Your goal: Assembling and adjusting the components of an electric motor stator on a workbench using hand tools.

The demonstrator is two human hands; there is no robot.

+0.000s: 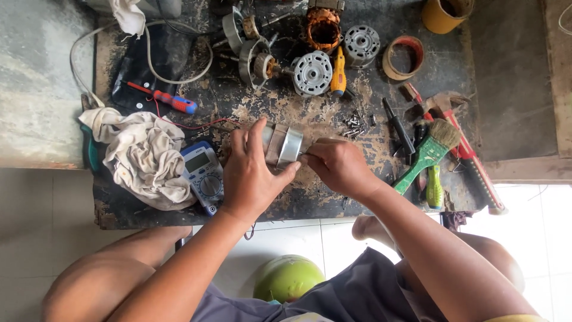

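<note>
Left hand point(253, 173) wrapped around a small grey metal motor part point(285, 145), fingers over its top, thumb pressed on its near rim. Right hand point(336, 164) pinched shut at the part's right edge; whatever it pinches is hidden. Part sits between both hands, above the worn workbench point(333, 200). Multimeter point(204, 176) just left of the left wrist; green-handled brush point(430, 150) right of the right hand.

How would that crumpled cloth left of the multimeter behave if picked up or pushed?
The cloth lies in soft folds and wrinkles, so it is probably floppy and would sag from any grip point. It looks thin, so likely light. Pushed, it would probably bunch up rather than slide whole, and since it seems to overlap the multimeter, it might drag against it.
</note>
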